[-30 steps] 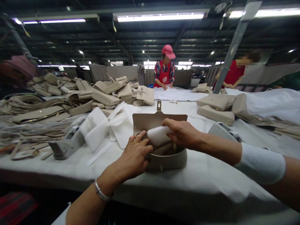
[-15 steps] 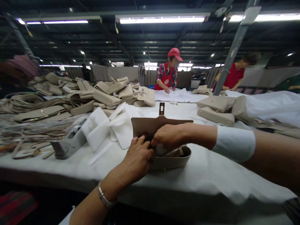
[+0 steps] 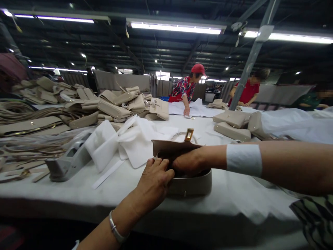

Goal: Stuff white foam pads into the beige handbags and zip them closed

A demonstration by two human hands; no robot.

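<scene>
A taupe handbag (image 3: pixel 192 185) stands upright on the white-covered table, its flap raised and a gold clasp plate (image 3: pixel 189 134) at the flap's top. My left hand (image 3: pixel 156 178) grips the bag's left side, fingers bent over the rim and thumb on the near edge. Deep in the bag's mouth is my right hand (image 3: pixel 188 162); its fingers are hidden inside, so what they touch does not show. White foam sheets (image 3: pixel 137 139) lie just left of the bag, beside a grey tape dispenser (image 3: pixel 61 166).
Piled beige bags (image 3: pixel 117 107) fill the table's far left, with coiled straps (image 3: pixel 18 114) nearer. More bags (image 3: pixel 232 126) lie at right by white sheeting (image 3: pixel 291 119). Across the table a person in a red cap (image 3: pixel 191 83) reaches down; another person in red (image 3: pixel 247 92) works behind the slanted post (image 3: pixel 251 66).
My right hand has gone deeper into the bag, and the white piece seen at it is out of sight. The flap has tilted. The person in the red cap leans further over the table.
</scene>
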